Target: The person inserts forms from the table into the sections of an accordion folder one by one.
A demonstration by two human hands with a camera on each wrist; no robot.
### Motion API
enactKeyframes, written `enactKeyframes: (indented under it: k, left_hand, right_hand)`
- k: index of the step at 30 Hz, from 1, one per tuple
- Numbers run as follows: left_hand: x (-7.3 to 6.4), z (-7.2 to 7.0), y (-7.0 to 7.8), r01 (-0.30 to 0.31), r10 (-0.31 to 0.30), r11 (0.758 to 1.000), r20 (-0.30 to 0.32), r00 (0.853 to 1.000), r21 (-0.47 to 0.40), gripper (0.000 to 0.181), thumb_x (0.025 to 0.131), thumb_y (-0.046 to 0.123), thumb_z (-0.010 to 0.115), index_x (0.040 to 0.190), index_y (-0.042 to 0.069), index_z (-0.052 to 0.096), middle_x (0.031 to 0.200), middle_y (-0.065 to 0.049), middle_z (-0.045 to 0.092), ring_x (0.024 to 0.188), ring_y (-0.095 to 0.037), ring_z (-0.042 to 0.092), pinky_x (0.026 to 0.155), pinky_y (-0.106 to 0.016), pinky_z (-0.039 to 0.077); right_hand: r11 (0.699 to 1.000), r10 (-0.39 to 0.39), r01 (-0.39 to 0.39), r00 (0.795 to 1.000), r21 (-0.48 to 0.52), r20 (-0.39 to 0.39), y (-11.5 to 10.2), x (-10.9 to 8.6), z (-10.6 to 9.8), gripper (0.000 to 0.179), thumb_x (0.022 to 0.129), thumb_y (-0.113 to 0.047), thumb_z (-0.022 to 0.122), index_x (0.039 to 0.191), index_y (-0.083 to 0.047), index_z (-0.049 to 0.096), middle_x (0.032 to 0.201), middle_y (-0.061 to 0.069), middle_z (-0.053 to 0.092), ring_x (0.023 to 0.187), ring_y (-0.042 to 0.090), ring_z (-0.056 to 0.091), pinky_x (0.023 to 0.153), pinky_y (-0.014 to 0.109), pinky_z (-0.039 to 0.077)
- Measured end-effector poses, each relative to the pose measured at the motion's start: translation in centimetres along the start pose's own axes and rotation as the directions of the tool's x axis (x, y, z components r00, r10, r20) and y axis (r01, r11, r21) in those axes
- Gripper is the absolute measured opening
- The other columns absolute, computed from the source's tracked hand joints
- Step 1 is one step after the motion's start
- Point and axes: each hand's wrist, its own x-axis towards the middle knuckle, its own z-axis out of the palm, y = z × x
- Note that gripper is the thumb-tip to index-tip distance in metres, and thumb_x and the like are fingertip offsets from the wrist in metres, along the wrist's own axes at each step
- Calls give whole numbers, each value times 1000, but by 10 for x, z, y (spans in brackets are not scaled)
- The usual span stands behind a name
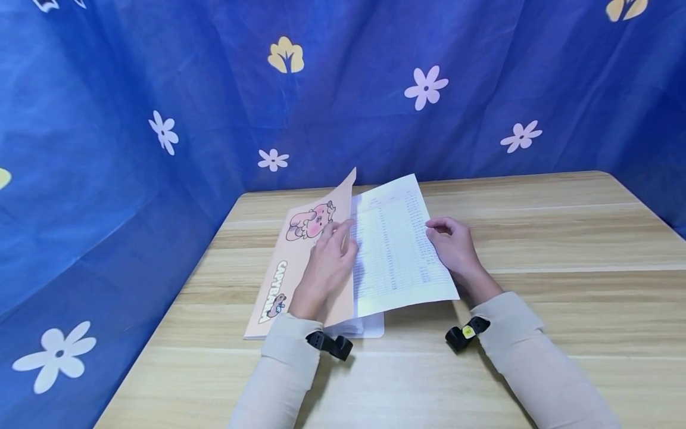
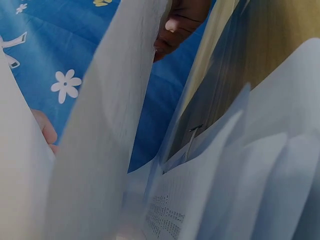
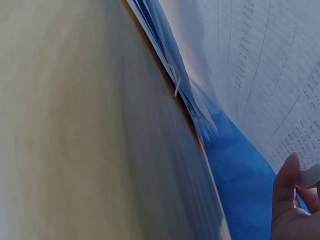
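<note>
A pink folder point(image 1: 300, 268) with a capybara drawing lies on the table, its cover lifted at the right edge. My left hand point(image 1: 327, 265) holds that cover near its raised edge; in the left wrist view only some fingertips point(image 2: 45, 127) show past a pale sheet-like edge. A printed sheet of paper point(image 1: 399, 244), covered in table rows, stands tilted over the folder's inside. My right hand point(image 1: 455, 244) pinches the sheet's right edge between thumb and fingers. Below the sheet, clear sleeves point(image 2: 235, 190) with papers show in the left wrist view.
The wooden table point(image 1: 563, 250) extends on both sides of the folder. A blue curtain point(image 1: 348, 107) with flowers hangs behind and at the left. Each wrist bears a black strap camera, one of them the right wrist camera point(image 1: 461, 338).
</note>
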Motion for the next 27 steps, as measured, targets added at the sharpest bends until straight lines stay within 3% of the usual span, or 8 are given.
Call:
enactKeyframes:
  k: [12,27]
  left_hand:
    - [0,0,0,3,-3,1000,-13,1000,5,46,94,32,43,140,24,46,134,-5,46,115,-35,53,100,-49,41]
    - [0,1,0,-7,7,1000,-20,1000,10,46,94,32,42,139,22,46,133,-8,46,114,-35,54,99,-49,42]
  right_hand:
    - [1000,-15,15,1000,-2,14,-4,-4,21,21,92,-14,55,110,-6,62,107,12,56,88,22,57,71,27,49]
    - [999,-32,32,998,1,49,-7,-8,33,22,90,-14,59,110,-4,63,108,13,58,87,23,58,74,28,49]
